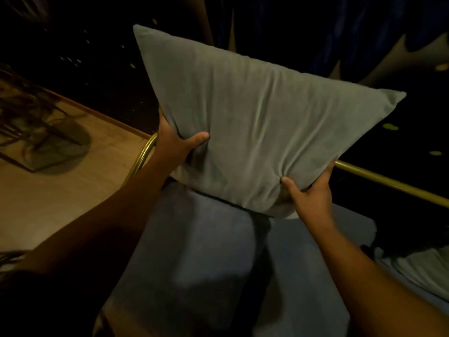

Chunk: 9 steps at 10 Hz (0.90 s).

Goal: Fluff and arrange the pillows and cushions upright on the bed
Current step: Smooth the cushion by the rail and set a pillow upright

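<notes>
A square grey-green cushion (pixel 255 113) is held up, tilted, above the head of the bed. My left hand (pixel 176 139) grips its lower left edge, thumb pressed into the front. My right hand (pixel 309 190) grips the lower right corner from below. Under the cushion lie two blue-grey pillows, a left pillow (pixel 194 251) and a right pillow (pixel 303 259), flat side by side. The cushion's bottom corner hangs just over the gap between them.
A brass headboard rail (pixel 388 182) runs behind the pillows and curves down at the left. A wooden bedside table (pixel 60 186) with a dark wire object stands at the left. A pale sheet (pixel 422 271) shows at the right. The background is dark.
</notes>
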{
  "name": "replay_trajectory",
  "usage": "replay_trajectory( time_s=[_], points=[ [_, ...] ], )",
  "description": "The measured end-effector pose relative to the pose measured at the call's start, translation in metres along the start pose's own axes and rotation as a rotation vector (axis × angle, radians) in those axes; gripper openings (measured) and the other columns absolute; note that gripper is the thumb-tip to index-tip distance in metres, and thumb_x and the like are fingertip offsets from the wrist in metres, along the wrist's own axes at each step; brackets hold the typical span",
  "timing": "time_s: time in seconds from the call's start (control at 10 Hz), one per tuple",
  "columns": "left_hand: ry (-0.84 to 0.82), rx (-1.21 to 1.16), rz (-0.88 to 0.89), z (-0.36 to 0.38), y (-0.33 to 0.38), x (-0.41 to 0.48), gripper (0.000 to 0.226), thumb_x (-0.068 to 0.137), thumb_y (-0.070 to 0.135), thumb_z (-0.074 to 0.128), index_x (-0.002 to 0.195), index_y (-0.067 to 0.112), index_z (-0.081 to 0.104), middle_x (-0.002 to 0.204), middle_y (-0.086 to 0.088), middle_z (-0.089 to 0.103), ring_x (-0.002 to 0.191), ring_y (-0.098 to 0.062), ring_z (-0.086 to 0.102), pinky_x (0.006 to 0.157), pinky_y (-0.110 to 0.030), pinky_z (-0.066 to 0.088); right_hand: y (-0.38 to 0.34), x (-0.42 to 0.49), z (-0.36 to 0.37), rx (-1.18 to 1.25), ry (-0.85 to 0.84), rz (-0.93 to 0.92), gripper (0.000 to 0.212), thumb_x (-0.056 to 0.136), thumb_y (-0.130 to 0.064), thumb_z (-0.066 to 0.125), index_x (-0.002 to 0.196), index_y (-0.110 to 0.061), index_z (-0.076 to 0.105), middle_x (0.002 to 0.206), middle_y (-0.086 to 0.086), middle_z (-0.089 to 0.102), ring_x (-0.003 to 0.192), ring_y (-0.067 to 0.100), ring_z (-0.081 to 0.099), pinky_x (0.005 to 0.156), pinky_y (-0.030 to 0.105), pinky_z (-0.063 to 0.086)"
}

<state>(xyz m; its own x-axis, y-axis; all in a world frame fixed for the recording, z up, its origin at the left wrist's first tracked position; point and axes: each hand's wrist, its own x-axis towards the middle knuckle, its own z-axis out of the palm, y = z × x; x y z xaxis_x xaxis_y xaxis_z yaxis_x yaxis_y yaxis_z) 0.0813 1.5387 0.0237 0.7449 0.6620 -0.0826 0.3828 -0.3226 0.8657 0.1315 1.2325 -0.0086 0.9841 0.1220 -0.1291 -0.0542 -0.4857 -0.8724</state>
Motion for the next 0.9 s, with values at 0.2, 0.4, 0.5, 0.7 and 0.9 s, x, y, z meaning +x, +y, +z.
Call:
replay_trajectory(
  time_s=[0.2, 0.4, 0.5, 0.7, 0.9],
  points=[
    [-0.216, 0.182, -0.22, 0.012, -0.071, 0.02, 0.098, 0.079, 0.04, 0.07, 0.148, 0.011, 0.007, 0.154, -0.016, 0.025, 0.14, -0.034, 0.029, 0.113, -0.047, 0.03, 0.019, 0.015, 0.064, -0.102, -0.153, 0.041, 0.124, 0.062, -0.027, 0.086, 0.148, -0.03, -0.004, 0.155, 0.008, 0.025, 0.139, 0.029, 0.031, 0.111, 0.044, 0.033],
    [-0.065, 0.238, -0.109, 0.03, -0.072, -0.009, 0.104, 0.077, 0.032, 0.072, 0.148, 0.028, -0.004, 0.159, -0.01, -0.006, 0.146, -0.036, 0.006, 0.114, -0.049, 0.02, 0.021, 0.019, 0.067, -0.223, 0.0, 0.097, 0.116, 0.062, -0.034, 0.085, 0.148, -0.015, 0.009, 0.154, 0.018, 0.01, 0.139, 0.04, 0.024, 0.11, 0.057, 0.03],
    [-0.074, 0.488, 0.302, 0.043, -0.045, -0.007, 0.09, 0.076, 0.042, 0.065, 0.147, 0.035, 0.009, 0.16, -0.013, -0.003, 0.145, -0.041, -0.005, 0.112, -0.058, 0.011, -0.007, 0.025, 0.058, -0.245, 0.112, -0.156, 0.105, 0.069, -0.032, 0.08, 0.148, -0.012, 0.013, 0.155, 0.015, 0.01, 0.144, 0.03, 0.014, 0.117, 0.043, 0.019],
    [-0.148, 0.649, 0.307, 0.058, -0.009, -0.004, 0.074, 0.082, 0.036, 0.063, 0.145, 0.027, 0.026, 0.157, -0.011, 0.017, 0.144, -0.042, 0.002, 0.113, -0.063, 0.015, -0.039, 0.046, 0.035, -0.5, 0.045, -0.215, 0.068, 0.081, -0.035, 0.063, 0.142, -0.022, 0.037, 0.15, 0.011, 0.03, 0.137, 0.036, 0.027, 0.112, 0.05, 0.027],
    [-0.339, 0.492, 0.295, 0.069, 0.014, -0.054, 0.061, 0.078, 0.047, 0.052, 0.13, 0.017, 0.049, 0.135, -0.018, 0.049, 0.122, -0.041, 0.048, 0.102, -0.051, 0.041, -0.042, 0.01, -0.027, -0.369, -0.002, -0.117, 0.046, 0.086, -0.029, 0.061, 0.128, -0.015, 0.052, 0.132, 0.012, 0.048, 0.117, 0.031, 0.051, 0.094, 0.033, 0.041]
  ],
)
